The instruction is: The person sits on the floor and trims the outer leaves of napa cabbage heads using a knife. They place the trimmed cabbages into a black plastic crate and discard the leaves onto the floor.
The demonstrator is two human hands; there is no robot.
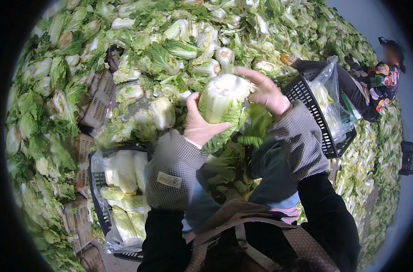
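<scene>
My left hand (203, 120) is wrapped around a head of napa cabbage (218, 102), held with its white cut base up and its green leaves down. At the right of that base, my right hand (266, 90) grips an outer leaf (257, 127), which hangs blurred below the palm. The right fingers are blurred too. Both wrists wear checked sleeve covers. Just beyond the held head stands another cabbage stem end (225, 56). A pale cabbage (162, 113) lies to the left of my left hand.
Left of my legs is a black crate (99, 204) lined with clear plastic, with several trimmed cabbages (124, 217) inside. Another black crate (306, 102) with a plastic bag stands at the right. Heaped cabbages and leaves (141, 34) surround me. Beige crates (97, 98) line the left. Another person (379, 81) is at far right.
</scene>
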